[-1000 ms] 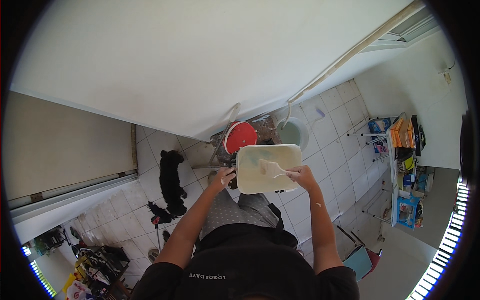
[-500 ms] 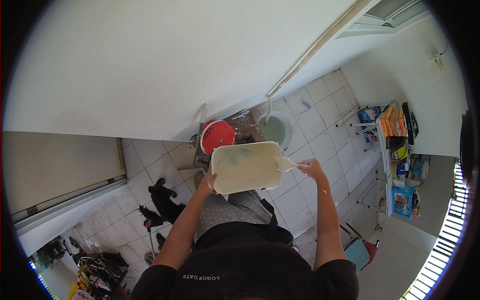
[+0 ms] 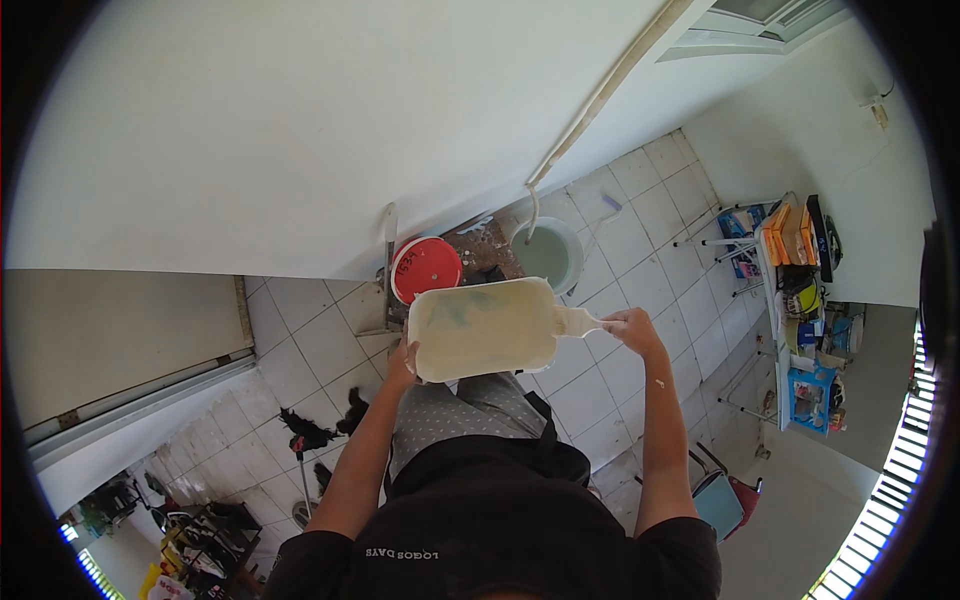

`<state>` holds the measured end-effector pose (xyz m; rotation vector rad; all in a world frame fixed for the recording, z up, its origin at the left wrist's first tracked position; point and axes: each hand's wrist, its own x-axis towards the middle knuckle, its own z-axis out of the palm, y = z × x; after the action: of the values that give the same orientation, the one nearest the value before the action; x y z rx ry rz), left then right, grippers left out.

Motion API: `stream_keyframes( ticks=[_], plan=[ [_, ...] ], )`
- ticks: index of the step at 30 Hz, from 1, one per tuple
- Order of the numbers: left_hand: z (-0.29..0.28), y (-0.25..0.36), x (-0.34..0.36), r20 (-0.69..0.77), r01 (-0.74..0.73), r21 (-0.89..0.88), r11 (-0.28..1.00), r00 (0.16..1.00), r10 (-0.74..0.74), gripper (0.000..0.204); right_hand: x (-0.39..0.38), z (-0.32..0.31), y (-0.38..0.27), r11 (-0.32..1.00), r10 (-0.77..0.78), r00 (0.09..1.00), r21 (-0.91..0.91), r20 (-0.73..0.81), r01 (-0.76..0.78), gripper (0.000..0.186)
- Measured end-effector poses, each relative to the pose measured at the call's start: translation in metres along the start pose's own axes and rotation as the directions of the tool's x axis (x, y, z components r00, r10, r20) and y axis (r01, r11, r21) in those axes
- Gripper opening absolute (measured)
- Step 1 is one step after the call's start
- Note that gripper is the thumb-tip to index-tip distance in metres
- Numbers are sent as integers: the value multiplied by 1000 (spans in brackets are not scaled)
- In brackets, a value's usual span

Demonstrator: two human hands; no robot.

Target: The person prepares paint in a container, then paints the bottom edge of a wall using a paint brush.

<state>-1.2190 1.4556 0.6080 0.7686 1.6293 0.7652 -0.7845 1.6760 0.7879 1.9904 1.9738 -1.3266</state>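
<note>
Held in front of me is a cream rectangular paint tray, with a greenish smear toward its far left part. My left hand is closed on the tray's left end. A wide paintbrush, pale and coated, has its bristle end against the tray's right rim. My right hand is closed round the end of its handle. Just beyond the tray stand a red-lidded bucket and, farther right, a white bucket of cloudy liquid.
A white wall rises ahead, with a pipe running down it. Shelving with boxes and baskets stands at right. A folding chair is lower right. Partly behind my left arm is a black furry animal, near a black brush-like thing.
The tray has shifted slightly left and away from me. The brush has drawn back from over the tray to its right rim. The black animal is now mostly hidden by my left arm.
</note>
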Motion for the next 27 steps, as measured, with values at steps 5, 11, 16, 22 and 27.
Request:
stream_keyframes(
  ticks=[5,11,16,22,27],
  plan=[
    [-5,-15,0,-88,-106,109,988,989,116,60,-12,-16,-28,999,-27,1000,-25,4,28,25],
    [-8,13,-17,-49,87,57,995,995,-85,63,-27,-18,-47,1000,-25,999,13,-31,25,27],
    [-5,34,-16,-44,146,333,931,989,-140,73,-30,27,-65,966,-244,967,-108,-75,236,23],
    [-4,21,-16,-86,-25,527,850,993,82,84,-29,70,-61,932,-212,957,-337,-196,137,19],
    [3,38,-35,-278,166,543,823,961,-10,88,-84,45,-88,935,-155,937,-354,-312,37,20]
  ],
)
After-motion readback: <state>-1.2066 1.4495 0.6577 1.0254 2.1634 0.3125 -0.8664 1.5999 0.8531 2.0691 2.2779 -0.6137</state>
